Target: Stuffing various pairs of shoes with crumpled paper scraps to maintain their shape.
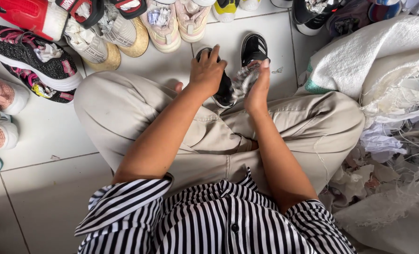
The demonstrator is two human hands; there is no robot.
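I sit cross-legged on a white tiled floor in beige trousers and a striped shirt. My left hand (207,72) grips a small black shoe (225,88) from above, over my crossed legs. My right hand (258,88) presses a wad of crumpled paper (243,80) against the shoe's opening. A second small black shoe with white stripes (253,48) stands on the floor just beyond my hands.
Several shoes lie in rows across the top and left: a black and pink sneaker (31,55), beige and pink pairs (176,21), pink knit shoes (0,94). A white woven sack (355,56) and a heap of shredded paper (397,141) fill the right side.
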